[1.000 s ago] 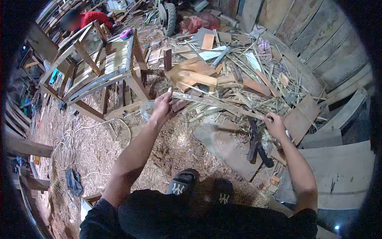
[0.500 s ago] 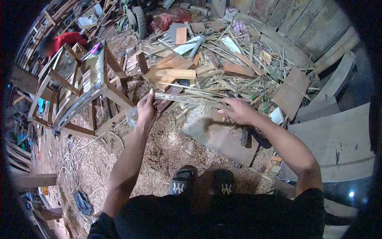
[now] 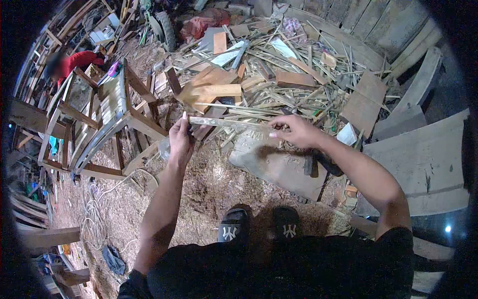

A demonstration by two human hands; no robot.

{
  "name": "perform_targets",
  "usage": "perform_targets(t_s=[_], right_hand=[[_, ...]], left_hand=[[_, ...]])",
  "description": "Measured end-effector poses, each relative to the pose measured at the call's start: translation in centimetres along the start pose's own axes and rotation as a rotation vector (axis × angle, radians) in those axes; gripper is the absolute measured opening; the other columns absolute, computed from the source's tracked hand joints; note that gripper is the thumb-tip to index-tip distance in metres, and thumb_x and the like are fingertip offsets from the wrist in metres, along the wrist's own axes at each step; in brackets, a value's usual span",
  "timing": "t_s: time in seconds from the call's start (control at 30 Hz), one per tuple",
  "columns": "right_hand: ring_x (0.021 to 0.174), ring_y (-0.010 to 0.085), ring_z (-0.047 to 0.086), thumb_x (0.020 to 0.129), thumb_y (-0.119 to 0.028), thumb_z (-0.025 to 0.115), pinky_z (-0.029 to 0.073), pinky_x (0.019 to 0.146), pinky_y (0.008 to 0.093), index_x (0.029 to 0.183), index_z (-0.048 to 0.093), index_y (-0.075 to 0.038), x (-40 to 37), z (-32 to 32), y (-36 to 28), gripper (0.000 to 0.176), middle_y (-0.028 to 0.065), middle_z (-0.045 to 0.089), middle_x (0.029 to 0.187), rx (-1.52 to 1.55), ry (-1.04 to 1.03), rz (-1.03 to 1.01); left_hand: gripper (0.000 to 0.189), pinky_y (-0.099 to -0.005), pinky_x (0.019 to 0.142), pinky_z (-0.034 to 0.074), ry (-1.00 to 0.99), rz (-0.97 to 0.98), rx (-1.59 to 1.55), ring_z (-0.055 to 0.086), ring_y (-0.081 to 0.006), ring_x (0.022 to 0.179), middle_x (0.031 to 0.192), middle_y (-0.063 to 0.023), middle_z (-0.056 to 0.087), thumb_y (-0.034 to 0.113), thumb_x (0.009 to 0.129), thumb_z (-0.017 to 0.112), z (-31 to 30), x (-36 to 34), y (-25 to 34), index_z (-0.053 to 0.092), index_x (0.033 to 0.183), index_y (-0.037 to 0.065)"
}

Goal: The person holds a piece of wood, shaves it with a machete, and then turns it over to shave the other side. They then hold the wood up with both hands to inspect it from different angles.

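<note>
Left hand (image 3: 180,135) pinches one end of a wooden strip (image 3: 229,123); right hand (image 3: 295,131) grips farther along. Strip spans between them, before the scrap pile (image 3: 276,94). Even, light pressure should limit flexing.

A thin wooden strip (image 3: 226,123) (pale and narrow) stretches crosswise between the left fingers (image 3: 183,124) and right fingers (image 3: 285,121).
</note>
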State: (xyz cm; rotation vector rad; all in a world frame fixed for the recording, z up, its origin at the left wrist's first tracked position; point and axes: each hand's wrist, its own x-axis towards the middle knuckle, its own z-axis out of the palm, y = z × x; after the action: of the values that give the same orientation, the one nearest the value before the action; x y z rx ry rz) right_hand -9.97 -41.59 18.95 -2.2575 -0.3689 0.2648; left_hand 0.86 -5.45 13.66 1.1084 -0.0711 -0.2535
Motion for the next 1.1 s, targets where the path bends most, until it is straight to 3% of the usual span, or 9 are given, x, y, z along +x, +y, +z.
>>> perform_targets(t_s=[0.13,0.23,0.3,0.53,0.73,0.83,0.93,1.0,1.1], right_hand=[[0.105,0.0252,0.066,0.093,-0.033,0.071,0.050,0.094,0.0375,0.119,0.065,0.001,-0.1,0.1,0.3,0.043,0.0185,0.070,0.114,0.010,0.013,0.022],[0.105,0.0252,0.066,0.093,-0.033,0.071,0.050,0.094,0.0375,0.118,0.066,0.001,-0.1,0.1,0.3,0.042,0.0186,0.070,0.114,0.012,0.021,-0.001],[0.106,0.0253,0.066,0.093,-0.033,0.071,0.050,0.095,0.0370,0.117,0.067,0.002,-0.2,-0.2,0.2,0.043,0.0188,0.070,0.115,-0.027,0.007,0.055],[0.108,0.0250,0.066,0.090,-0.034,0.075,0.049,0.096,0.0360,0.118,0.068,0.003,-0.3,-1.0,-0.4,0.047,0.0197,0.070,0.118,0.075,-0.029,0.075],[0.102,0.0202,0.067,0.089,-0.031,0.077,0.051,0.091,0.0341,0.117,0.069,0.003,0.0,-0.7,0.3,0.045,0.0158,0.073,0.111,0.067,-0.042,0.124],[0.089,0.0228,0.070,0.086,-0.029,0.077,0.053,0.082,0.0366,0.111,0.073,-0.003,-0.2,-0.7,-0.8,0.036,0.0156,0.075,0.099,0.119,0.061,0.077],[0.088,0.0232,0.070,0.085,-0.030,0.078,0.053,0.083,0.0364,0.108,0.073,-0.002,-0.4,-1.2,-1.6,0.037,0.0153,0.074,0.096,0.081,0.032,0.221],[0.082,0.0159,0.066,0.085,-0.026,0.078,0.053,0.077,0.0330,0.105,0.072,0.001,-0.3,-0.7,-0.3,0.034,0.0109,0.074,0.089,0.008,0.115,0.063],[0.081,0.0166,0.066,0.084,-0.025,0.079,0.052,0.077,0.0330,0.103,0.072,0.001,-0.3,-0.4,0.6,0.032,0.0111,0.073,0.088,0.008,0.146,0.031]], left_hand=[[0.034,-0.0384,0.085,0.060,-0.035,0.046,-0.019,0.069,-0.0210,0.097,0.110,-0.0141,0.070,0.030,0.106,0.050,0.1,0.0,0.0,0.063,0.111,0.000],[0.033,-0.0419,0.087,0.061,0.027,0.037,-0.043,0.069,-0.0226,0.089,0.104,-0.0154,0.069,0.024,0.107,0.048,0.4,-0.1,0.0,0.062,0.109,-0.005],[0.033,-0.0405,0.088,0.060,-0.056,0.013,-0.046,0.067,-0.0235,0.105,0.111,-0.0157,0.070,0.029,0.106,0.051,-0.2,0.0,-0.1,0.064,0.112,0.000],[0.032,-0.0405,0.092,0.058,-0.040,0.029,-0.052,0.066,-0.0251,0.112,0.113,-0.0155,0.069,0.029,0.105,0.053,-0.2,0.0,-0.2,0.063,0.114,0.000],[0.033,-0.0405,0.092,0.058,-0.061,0.018,-0.056,0.066,-0.0236,0.110,0.113,-0.0142,0.069,0.031,0.105,0.053,0.5,-0.2,0.2,0.062,0.115,0.001],[0.033,-0.0401,0.093,0.058,-0.063,0.010,-0.051,0.067,-0.0228,0.107,0.112,-0.0138,0.069,0.031,0.105,0.052,1.2,-0.5,0.6,0.063,0.115,0.001],[0.031,-0.0406,0.093,0.057,-0.058,-0.015,-0.050,0.068,-0.0218,0.102,0.111,-0.0131,0.069,0.028,0.105,0.053,1.2,-0.5,0.8,0.063,0.117,0.001],[0.029,-0.0405,0.094,0.057,-0.093,-0.095,-0.046,0.067,-0.0197,0.097,0.110,-0.0108,0.069,0.024,0.104,0.055,0.6,-0.3,1.0,0.063,0.118,0.000],[0.028,-0.0402,0.094,0.056,-0.025,-0.061,0.122,0.066,-0.0179,0.094,0.111,-0.0091,0.068,0.020,0.104,0.057,1.0,-0.5,0.6,0.063,0.120,-0.002]])
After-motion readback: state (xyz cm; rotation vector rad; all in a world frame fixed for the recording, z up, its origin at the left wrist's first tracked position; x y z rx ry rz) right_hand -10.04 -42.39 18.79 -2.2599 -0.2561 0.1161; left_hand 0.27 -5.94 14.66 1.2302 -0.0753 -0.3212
